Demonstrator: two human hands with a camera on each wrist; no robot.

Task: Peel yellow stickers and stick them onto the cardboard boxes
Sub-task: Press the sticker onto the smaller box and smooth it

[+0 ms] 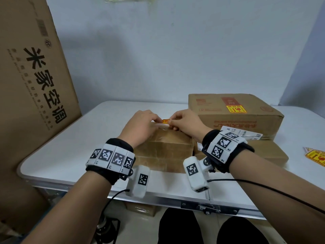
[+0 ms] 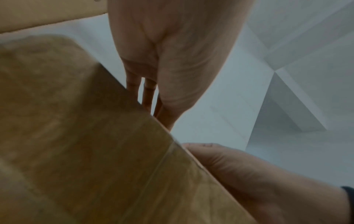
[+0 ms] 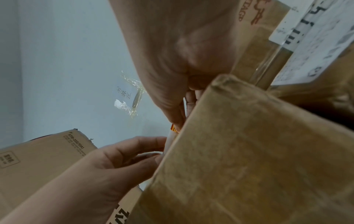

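Both your hands are pinching one sticker.
Your left hand and right hand are gripping a yellow sticker above three boxes, the nearest box underneath.

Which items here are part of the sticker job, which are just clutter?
In play: left hand and right hand holding the yellow sticker; small box; labelled box; spare stickers.

Lying about: big printed carton; tape on wall.
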